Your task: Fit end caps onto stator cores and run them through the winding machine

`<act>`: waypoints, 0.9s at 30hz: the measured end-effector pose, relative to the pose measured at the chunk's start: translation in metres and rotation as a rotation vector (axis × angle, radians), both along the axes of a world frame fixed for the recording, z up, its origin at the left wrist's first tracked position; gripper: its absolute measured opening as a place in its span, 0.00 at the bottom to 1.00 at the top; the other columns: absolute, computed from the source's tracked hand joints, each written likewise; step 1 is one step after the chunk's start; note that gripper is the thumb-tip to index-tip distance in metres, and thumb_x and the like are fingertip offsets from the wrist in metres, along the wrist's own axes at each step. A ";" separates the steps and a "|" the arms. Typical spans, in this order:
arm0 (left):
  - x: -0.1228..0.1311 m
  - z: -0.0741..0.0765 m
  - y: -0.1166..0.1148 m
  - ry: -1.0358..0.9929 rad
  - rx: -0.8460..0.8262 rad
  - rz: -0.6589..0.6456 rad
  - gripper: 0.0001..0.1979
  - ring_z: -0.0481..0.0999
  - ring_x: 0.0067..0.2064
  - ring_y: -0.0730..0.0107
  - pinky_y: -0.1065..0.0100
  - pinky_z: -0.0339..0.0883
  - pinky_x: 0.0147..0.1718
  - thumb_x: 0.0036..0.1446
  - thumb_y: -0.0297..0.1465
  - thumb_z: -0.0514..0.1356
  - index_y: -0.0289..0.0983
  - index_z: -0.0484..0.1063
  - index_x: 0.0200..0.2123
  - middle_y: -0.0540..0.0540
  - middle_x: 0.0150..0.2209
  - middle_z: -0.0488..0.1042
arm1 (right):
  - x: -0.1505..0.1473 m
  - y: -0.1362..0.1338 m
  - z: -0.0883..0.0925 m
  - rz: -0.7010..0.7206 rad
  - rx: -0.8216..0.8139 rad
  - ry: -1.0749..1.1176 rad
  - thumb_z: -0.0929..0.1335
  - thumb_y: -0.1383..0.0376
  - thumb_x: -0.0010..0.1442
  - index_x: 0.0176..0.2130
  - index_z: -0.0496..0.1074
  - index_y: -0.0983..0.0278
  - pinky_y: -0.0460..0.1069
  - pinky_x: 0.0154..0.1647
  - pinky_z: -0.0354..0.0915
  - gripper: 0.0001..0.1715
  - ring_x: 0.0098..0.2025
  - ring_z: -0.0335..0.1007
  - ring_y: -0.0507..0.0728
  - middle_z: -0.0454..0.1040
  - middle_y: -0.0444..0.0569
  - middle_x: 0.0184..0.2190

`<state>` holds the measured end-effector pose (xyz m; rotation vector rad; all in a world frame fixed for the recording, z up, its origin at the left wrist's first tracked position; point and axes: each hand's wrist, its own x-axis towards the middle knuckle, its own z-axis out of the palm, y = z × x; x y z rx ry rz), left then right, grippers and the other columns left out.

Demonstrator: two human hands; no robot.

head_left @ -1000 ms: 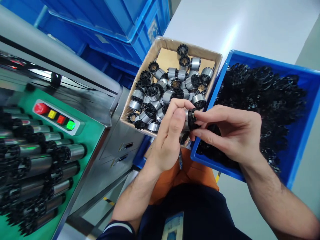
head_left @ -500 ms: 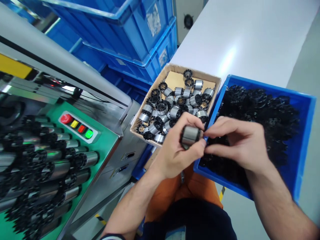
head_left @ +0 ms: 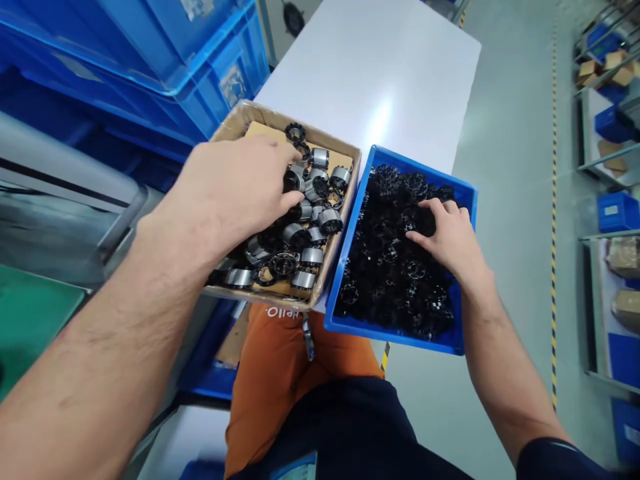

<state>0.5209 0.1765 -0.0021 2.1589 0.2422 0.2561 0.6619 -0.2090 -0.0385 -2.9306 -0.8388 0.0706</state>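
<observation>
Before the white bench point(head_left: 390, 80) the hands have parted: left hand point(head_left: 235, 190) curled among metal sleeves point(head_left: 313, 255), right hand point(head_left: 450, 237) spread on black rings point(head_left: 390, 280); whether either grips anything is hidden.

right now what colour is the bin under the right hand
Blue. The bin with the right hand in it shows best in the head view.

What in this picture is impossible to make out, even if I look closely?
1. Head view: whether the left hand grips a part in the cardboard box; the hand's back hides its fingertips.
2. Head view: whether the right hand holds a black ring; fingertips blend into the dark pile in the blue tray.
3. Head view: crate label, blurred and too small to read.
</observation>
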 end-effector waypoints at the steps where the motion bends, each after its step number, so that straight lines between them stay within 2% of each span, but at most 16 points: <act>1: -0.003 0.004 -0.001 -0.006 0.039 0.021 0.25 0.75 0.78 0.36 0.45 0.82 0.72 0.66 0.46 0.84 0.35 0.87 0.54 0.42 0.50 0.79 | -0.003 0.002 0.000 0.011 0.009 -0.009 0.81 0.56 0.71 0.70 0.80 0.58 0.76 0.72 0.76 0.32 0.63 0.77 0.79 0.82 0.64 0.62; 3: -0.014 0.012 -0.003 -0.024 0.057 0.056 0.31 0.78 0.73 0.41 0.49 0.82 0.70 0.67 0.45 0.83 0.34 0.85 0.65 0.43 0.51 0.79 | -0.006 0.006 0.003 0.028 0.027 -0.014 0.77 0.58 0.75 0.65 0.80 0.56 0.73 0.68 0.78 0.22 0.60 0.78 0.75 0.82 0.61 0.61; 5: -0.029 0.017 -0.007 -0.088 -0.021 0.050 0.35 0.82 0.59 0.52 0.59 0.82 0.62 0.65 0.47 0.85 0.36 0.85 0.67 0.46 0.46 0.78 | -0.007 0.010 0.006 0.039 0.035 -0.005 0.76 0.60 0.75 0.62 0.80 0.56 0.68 0.62 0.80 0.18 0.54 0.80 0.71 0.81 0.59 0.59; 7: -0.050 0.018 -0.015 -0.176 -0.143 0.051 0.32 0.76 0.44 0.63 0.64 0.79 0.50 0.68 0.50 0.82 0.39 0.87 0.66 0.48 0.40 0.76 | -0.007 0.015 0.006 0.056 0.021 0.016 0.75 0.62 0.75 0.62 0.81 0.56 0.66 0.59 0.81 0.18 0.53 0.81 0.70 0.81 0.59 0.59; 8: -0.063 0.016 -0.021 -0.208 -0.205 0.066 0.29 0.71 0.39 0.65 0.65 0.75 0.44 0.71 0.51 0.80 0.41 0.88 0.66 0.49 0.38 0.75 | -0.007 0.016 0.005 0.070 0.005 0.029 0.75 0.63 0.74 0.63 0.81 0.55 0.66 0.58 0.81 0.20 0.53 0.81 0.71 0.82 0.58 0.57; 9: -0.078 0.015 -0.028 -0.220 -0.266 0.090 0.26 0.68 0.37 0.66 0.65 0.72 0.40 0.73 0.50 0.78 0.42 0.89 0.65 0.48 0.38 0.74 | -0.007 0.018 0.004 0.085 -0.012 0.042 0.76 0.64 0.74 0.63 0.82 0.55 0.67 0.59 0.80 0.21 0.55 0.81 0.72 0.83 0.58 0.56; 11: -0.108 0.010 -0.042 -0.170 -0.405 0.097 0.23 0.70 0.37 0.65 0.65 0.69 0.36 0.70 0.45 0.78 0.46 0.88 0.63 0.47 0.39 0.75 | -0.007 0.021 0.002 0.111 -0.040 0.065 0.76 0.65 0.73 0.64 0.83 0.54 0.67 0.60 0.79 0.22 0.57 0.81 0.74 0.84 0.58 0.53; 13: -0.137 0.005 -0.056 -0.081 -0.580 0.086 0.19 0.75 0.40 0.64 0.66 0.73 0.36 0.66 0.39 0.80 0.48 0.87 0.59 0.47 0.41 0.76 | -0.007 0.022 0.002 0.117 -0.042 0.074 0.74 0.64 0.74 0.64 0.84 0.54 0.67 0.59 0.80 0.21 0.55 0.82 0.74 0.85 0.58 0.54; 16: -0.169 -0.001 -0.073 0.078 -0.890 0.134 0.11 0.79 0.41 0.64 0.68 0.77 0.36 0.71 0.37 0.79 0.48 0.86 0.53 0.46 0.45 0.82 | -0.010 0.022 0.005 0.101 0.003 0.064 0.72 0.61 0.77 0.66 0.81 0.57 0.67 0.58 0.80 0.21 0.54 0.84 0.73 0.85 0.60 0.59; 18: -0.179 -0.004 -0.082 0.154 -1.079 0.166 0.10 0.80 0.36 0.65 0.69 0.73 0.30 0.76 0.43 0.75 0.46 0.86 0.54 0.44 0.45 0.85 | -0.013 0.022 0.008 0.089 0.054 0.053 0.71 0.60 0.78 0.67 0.80 0.59 0.68 0.61 0.80 0.22 0.56 0.85 0.74 0.86 0.62 0.63; 20: -0.180 -0.004 -0.088 0.190 -1.192 0.195 0.15 0.76 0.27 0.69 0.70 0.66 0.23 0.80 0.49 0.70 0.44 0.85 0.54 0.44 0.40 0.86 | -0.016 0.023 0.011 0.086 0.109 0.051 0.70 0.60 0.78 0.66 0.81 0.60 0.68 0.63 0.80 0.22 0.58 0.86 0.74 0.87 0.62 0.64; 23: -0.174 -0.005 -0.093 0.173 -1.237 0.170 0.23 0.61 0.16 0.76 0.71 0.54 0.18 0.84 0.55 0.63 0.42 0.84 0.53 0.45 0.31 0.85 | -0.020 0.025 0.012 0.095 0.194 0.064 0.69 0.61 0.79 0.62 0.84 0.59 0.66 0.65 0.80 0.19 0.59 0.88 0.72 0.90 0.59 0.61; 27: -0.165 -0.006 -0.098 0.088 -1.247 0.028 0.30 0.53 0.14 0.77 0.73 0.43 0.15 0.86 0.60 0.56 0.42 0.85 0.50 0.46 0.25 0.82 | -0.023 0.029 0.011 0.092 0.298 0.096 0.72 0.61 0.76 0.53 0.86 0.58 0.63 0.58 0.81 0.12 0.49 0.88 0.67 0.92 0.55 0.50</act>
